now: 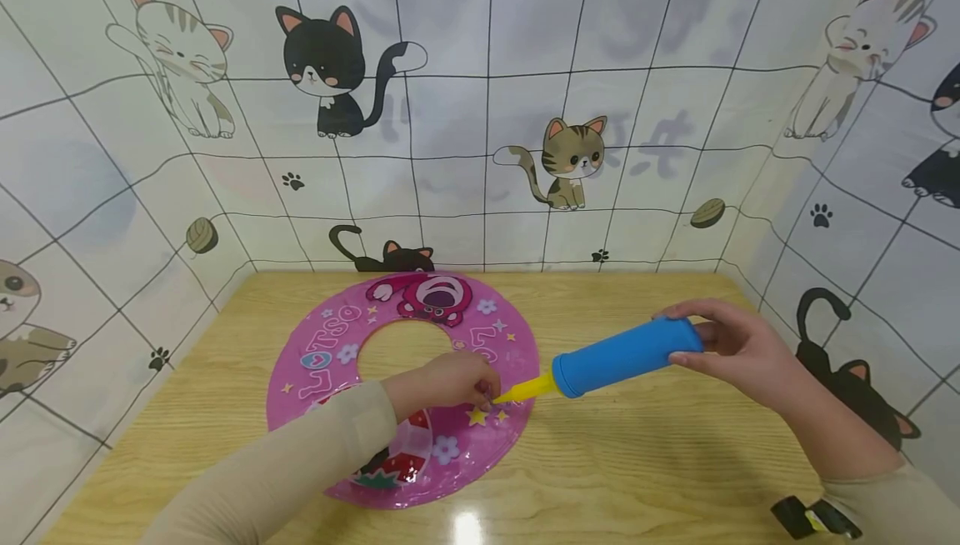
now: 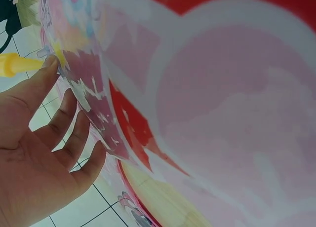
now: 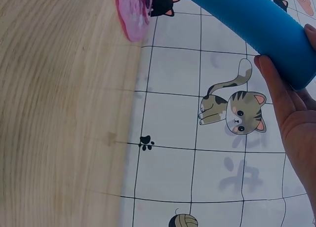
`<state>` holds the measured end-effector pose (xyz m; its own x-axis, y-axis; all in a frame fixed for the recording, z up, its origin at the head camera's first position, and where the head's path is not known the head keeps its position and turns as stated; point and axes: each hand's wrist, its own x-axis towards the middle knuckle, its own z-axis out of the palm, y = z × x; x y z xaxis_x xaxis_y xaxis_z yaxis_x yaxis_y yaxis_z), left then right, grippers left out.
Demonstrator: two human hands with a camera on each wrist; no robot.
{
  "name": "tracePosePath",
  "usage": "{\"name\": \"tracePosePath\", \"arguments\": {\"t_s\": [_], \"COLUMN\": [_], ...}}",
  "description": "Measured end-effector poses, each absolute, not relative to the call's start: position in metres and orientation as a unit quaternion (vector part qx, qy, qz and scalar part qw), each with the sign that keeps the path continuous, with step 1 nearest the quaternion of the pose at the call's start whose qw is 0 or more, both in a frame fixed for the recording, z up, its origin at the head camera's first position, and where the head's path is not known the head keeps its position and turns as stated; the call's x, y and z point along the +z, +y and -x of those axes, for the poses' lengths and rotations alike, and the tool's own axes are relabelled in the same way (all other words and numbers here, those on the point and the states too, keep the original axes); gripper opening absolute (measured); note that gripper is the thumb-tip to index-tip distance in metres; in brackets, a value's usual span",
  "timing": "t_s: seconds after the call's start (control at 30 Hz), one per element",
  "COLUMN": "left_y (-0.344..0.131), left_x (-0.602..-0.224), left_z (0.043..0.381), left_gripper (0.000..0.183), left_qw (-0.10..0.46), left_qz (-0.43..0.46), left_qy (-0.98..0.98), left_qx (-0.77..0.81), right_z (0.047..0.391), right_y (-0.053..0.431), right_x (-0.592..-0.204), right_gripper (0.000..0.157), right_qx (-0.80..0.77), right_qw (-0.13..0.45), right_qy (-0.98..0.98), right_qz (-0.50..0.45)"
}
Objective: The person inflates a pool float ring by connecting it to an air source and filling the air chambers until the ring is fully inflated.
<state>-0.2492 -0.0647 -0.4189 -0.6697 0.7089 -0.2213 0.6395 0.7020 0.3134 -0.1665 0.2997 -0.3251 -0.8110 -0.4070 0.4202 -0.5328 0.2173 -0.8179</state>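
Observation:
A pink swim ring [image 1: 517, 353] printed with a bear, flowers and stars lies on the table. On its right part, my left hand [image 1: 453, 380] pinches the small clear valve [image 2: 43, 52] between thumb and finger. The yellow nozzle [image 1: 528, 387] of a blue hand pump [image 1: 626, 355] meets that valve; how deep its tip sits is hidden by the fingers. My right hand [image 1: 738, 353] grips the pump's far end, holding it tilted above the wood. In the right wrist view, the blue pump body [image 3: 256, 32] lies between thumb and fingers.
The light wooden table [image 1: 637, 462] is bounded by a white gridded backdrop [image 1: 450, 178] with cartoon cats at the back and both sides. A dark strap with a yellow patch [image 1: 816, 518] is beside the right sleeve.

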Motion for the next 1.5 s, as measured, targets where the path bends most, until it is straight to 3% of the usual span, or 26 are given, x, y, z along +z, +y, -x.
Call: {"name": "tracePosePath", "arguments": {"t_s": [0.37, 0.83, 1.5], "left_y": [-0.064, -0.062, -0.062], "left_x": [-0.422, -0.420, -0.422], "left_z": [0.250, 0.249, 0.251], "left_gripper": [0.012, 0.011, 0.009], "left_qw": [0.187, 0.192, 0.180], "left_qz": [-0.349, -0.343, -0.363], "left_qy": [0.910, 0.911, 0.906], "left_qx": [0.119, 0.123, 0.119], "right_z": [0.182, 0.196, 0.195], "right_y": [0.285, 0.260, 0.239], "right_x": [-0.322, -0.326, -0.300], "right_gripper": [0.057, 0.050, 0.054], "right_qx": [0.532, 0.564, 0.506], "right_qw": [0.079, 0.151, 0.117], "right_qy": [-0.751, -0.718, -0.773], "right_qz": [-0.384, -0.379, -0.364]}}
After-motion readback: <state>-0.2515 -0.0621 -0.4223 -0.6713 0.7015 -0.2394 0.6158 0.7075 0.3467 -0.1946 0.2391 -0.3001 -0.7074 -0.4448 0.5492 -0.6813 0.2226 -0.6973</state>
